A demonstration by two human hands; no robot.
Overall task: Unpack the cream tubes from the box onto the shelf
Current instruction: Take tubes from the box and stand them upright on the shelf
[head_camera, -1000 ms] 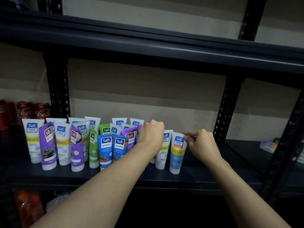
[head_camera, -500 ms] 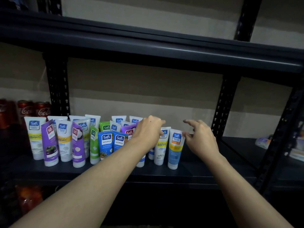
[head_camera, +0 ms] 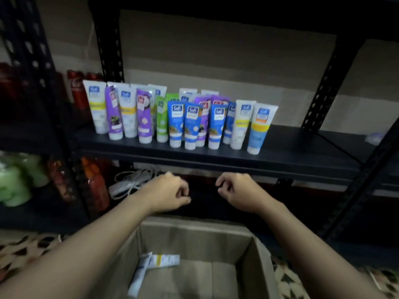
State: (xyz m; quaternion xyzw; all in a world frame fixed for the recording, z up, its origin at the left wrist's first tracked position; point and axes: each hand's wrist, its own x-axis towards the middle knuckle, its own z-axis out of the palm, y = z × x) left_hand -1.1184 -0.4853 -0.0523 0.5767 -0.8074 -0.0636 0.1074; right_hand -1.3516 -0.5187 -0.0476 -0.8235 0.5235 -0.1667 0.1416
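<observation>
Dark metal shelving is filling the view, and a crowd of cream tubes (head_camera: 194, 126) is standing cap-down on the middle shelf (head_camera: 291, 147), with red cans (head_camera: 75, 89) sitting to their left. Below the shelf edge, the left hand (head_camera: 170, 190) and right hand (head_camera: 237, 190) are hovering apart, each curling its fingers in on nothing. Beneath them the cardboard box (head_camera: 194, 234) is sitting open, two more tubes (head_camera: 159, 261) lying flat on its floor.

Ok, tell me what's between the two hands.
Nothing: the head view shows a bare dark gap between the left hand and right hand.
</observation>
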